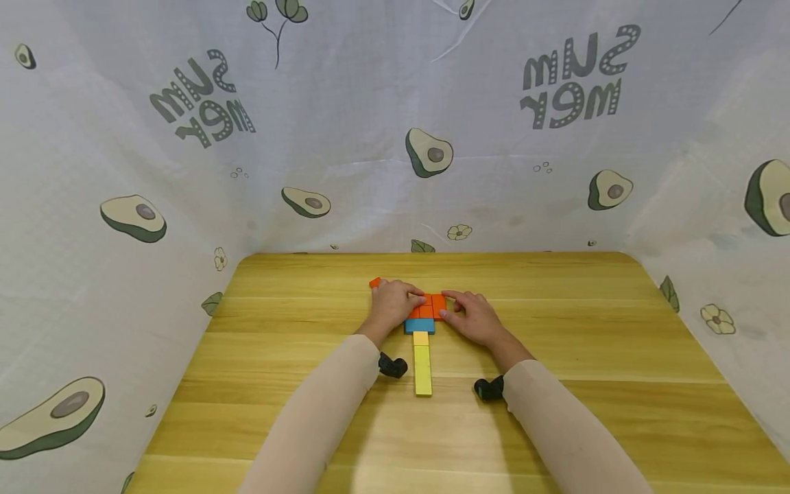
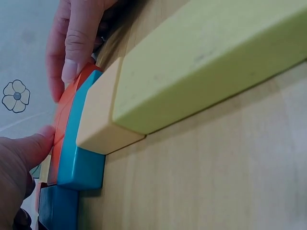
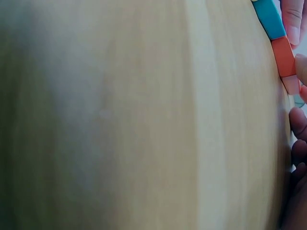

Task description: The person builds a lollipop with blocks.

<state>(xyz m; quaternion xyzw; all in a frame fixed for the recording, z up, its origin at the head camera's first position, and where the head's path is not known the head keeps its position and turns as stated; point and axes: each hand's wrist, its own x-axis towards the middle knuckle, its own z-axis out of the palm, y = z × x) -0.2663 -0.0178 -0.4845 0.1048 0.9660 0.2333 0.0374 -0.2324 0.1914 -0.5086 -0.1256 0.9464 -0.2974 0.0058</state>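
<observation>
A flat figure of blocks lies on the table. Its top part is made of orange blocks (image 1: 426, 311). Below them sit a blue block (image 1: 420, 326), a small pale yellow block (image 1: 421, 338) and a long yellow block (image 1: 422, 370). My right hand (image 1: 476, 319) pinches the rightmost orange block (image 1: 439, 307) between index finger and thumb. My left hand (image 1: 393, 305) leans over the left side, its thumb touching the tops of the orange blocks. A darker blue block (image 2: 60, 206) shows beside my left hand in the left wrist view.
Another small orange piece (image 1: 374, 282) sits just beyond my left hand, partly hidden by it. The wooden table (image 1: 555, 412) stretches out around the figure, and a printed cloth (image 1: 370, 103) hangs behind and along both sides.
</observation>
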